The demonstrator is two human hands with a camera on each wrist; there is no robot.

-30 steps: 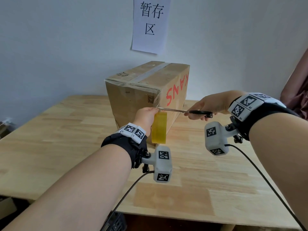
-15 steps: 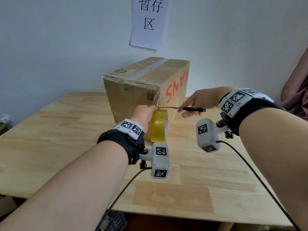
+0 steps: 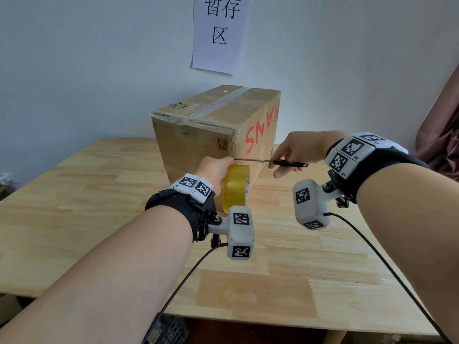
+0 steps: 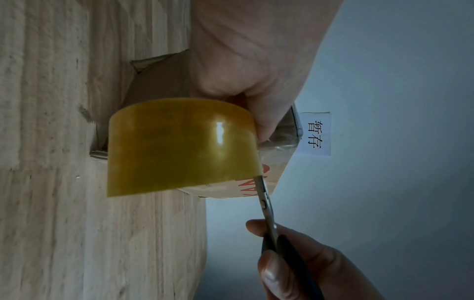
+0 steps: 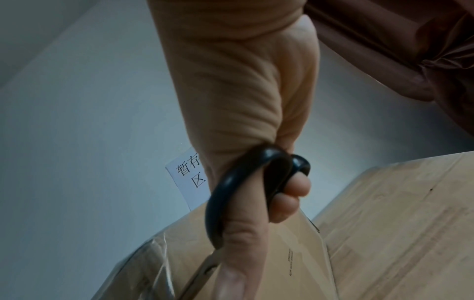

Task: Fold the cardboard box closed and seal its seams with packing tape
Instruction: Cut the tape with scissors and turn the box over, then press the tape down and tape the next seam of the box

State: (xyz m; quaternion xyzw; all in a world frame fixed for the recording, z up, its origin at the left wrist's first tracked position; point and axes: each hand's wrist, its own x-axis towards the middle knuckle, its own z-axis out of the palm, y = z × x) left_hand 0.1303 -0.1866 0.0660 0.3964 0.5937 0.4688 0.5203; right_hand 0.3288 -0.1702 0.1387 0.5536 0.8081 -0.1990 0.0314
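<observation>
Cardboard box [image 3: 213,135], flaps closed and taped along the top seam, stands at 12 o'clock on the wooden desk [image 3: 74,194] against the wall. Just before its near corner, the left hand [image 3: 214,170] curls its grip around a yellow tape roll [image 3: 236,187]. From 3 o'clock, the right hand [image 3: 300,151] grips black-handled scissors [image 3: 273,161], blades pressed together, tips reaching the roll's top.

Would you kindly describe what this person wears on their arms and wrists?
Both forearms are bare. Each wrist carries a black strap with white blocks bearing black square-pattern markers. Below each hangs a white marked camera housing with a black cable trailing down.
</observation>
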